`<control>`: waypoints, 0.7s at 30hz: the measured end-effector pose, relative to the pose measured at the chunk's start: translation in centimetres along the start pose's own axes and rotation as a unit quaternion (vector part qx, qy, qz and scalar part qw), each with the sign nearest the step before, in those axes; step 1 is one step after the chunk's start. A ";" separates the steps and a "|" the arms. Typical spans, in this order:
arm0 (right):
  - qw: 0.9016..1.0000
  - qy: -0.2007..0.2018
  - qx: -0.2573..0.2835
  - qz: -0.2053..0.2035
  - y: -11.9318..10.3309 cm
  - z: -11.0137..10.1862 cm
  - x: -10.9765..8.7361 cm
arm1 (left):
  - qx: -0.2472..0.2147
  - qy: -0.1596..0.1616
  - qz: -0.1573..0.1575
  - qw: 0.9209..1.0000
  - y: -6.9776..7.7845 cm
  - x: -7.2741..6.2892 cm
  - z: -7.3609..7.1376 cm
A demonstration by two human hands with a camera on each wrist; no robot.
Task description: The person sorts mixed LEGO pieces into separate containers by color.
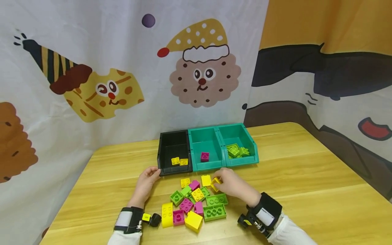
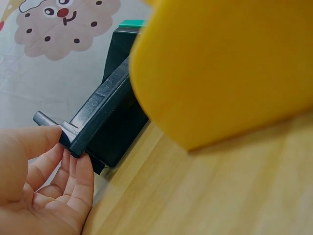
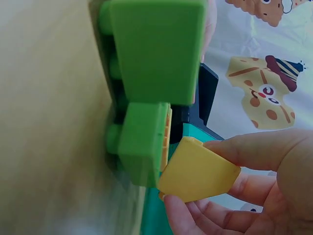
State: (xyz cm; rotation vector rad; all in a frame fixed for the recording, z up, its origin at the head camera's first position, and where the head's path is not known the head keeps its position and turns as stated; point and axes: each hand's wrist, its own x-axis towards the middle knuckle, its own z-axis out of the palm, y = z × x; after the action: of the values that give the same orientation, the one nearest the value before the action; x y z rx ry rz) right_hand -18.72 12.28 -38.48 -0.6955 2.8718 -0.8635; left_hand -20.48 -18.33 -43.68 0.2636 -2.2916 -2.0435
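Note:
My left hand point(image 1: 146, 182) pinches the front left corner of a black bin point(image 1: 175, 169), thumb on top and fingers beneath, as the left wrist view shows. Two yellow bricks point(image 1: 179, 161) lie inside that bin. In the right hand point(image 1: 230, 182) a yellow brick point(image 3: 198, 171) is held between thumb and fingers, tilted, just in front of the teal bins. Beside it on the table sits another yellow brick point(image 1: 206, 180). Nearer to me lies a loose pile of yellow, magenta and green bricks point(image 1: 197, 194), between the two wrists.
Joined to the black bin are a middle teal bin point(image 1: 206, 136) with one magenta brick point(image 1: 205, 157) and a right teal bin point(image 1: 233, 129) holding several green bricks point(image 1: 234, 150). Behind the wooden table point(image 1: 306, 177) hangs a printed curtain point(image 1: 128, 68).

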 end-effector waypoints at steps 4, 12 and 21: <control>1.000 0.007 -0.009 -0.025 -0.1 -0.5 0.3 | -0.001 -0.001 0.000 1.000 0.0 -0.1 0.1; 0.999 0.016 -0.018 -0.027 -2.7 -2.5 2.4 | -0.006 -0.002 0.001 1.000 0.2 0.0 0.2; 0.999 0.025 -0.003 -0.029 -4.8 -3.1 5.4 | -0.003 0.000 -0.002 1.000 0.1 0.1 0.3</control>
State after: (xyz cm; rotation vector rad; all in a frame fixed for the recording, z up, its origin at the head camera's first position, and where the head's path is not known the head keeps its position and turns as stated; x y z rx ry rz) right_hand -22.19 7.93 -32.92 -0.7722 2.9123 -0.8933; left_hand -20.59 -18.08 -43.58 0.2682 -2.2862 -2.0510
